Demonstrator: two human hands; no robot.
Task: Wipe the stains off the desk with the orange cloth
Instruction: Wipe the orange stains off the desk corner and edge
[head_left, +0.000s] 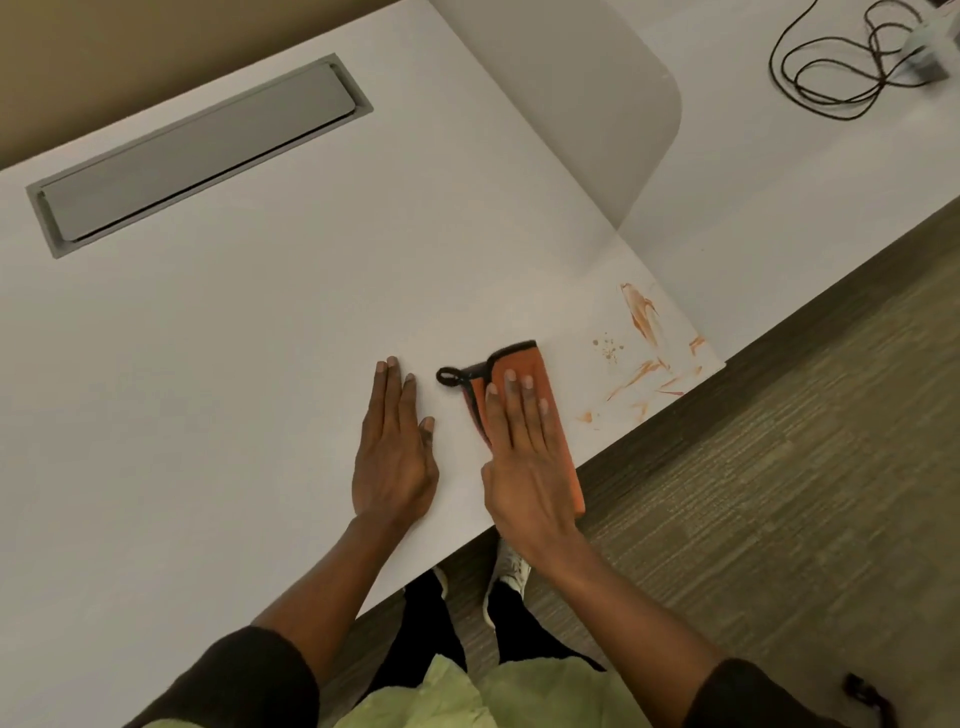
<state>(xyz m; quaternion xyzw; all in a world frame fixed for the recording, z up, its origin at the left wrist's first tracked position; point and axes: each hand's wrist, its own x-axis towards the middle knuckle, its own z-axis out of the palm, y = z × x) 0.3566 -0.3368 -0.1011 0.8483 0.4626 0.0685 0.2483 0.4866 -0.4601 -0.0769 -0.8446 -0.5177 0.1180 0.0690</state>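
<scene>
An orange cloth (535, 371) with a black hem and black hanging loop lies folded on the white desk (249, 332) near its front edge. My right hand (524, 457) presses flat on the cloth, fingers straight and together. My left hand (395, 441) rests palm down on the bare desk just left of the cloth, holding nothing. Orange-brown stains (647, 343) streak and speckle the desk's near right corner, to the right of the cloth and apart from it.
A grey cable hatch (197, 150) is set into the desk at the back left. A curved divider panel (587, 104) separates a neighbouring desk with a coiled dark cable (841, 67). The desk's front edge runs diagonally; carpet floor (779, 493) lies beyond it.
</scene>
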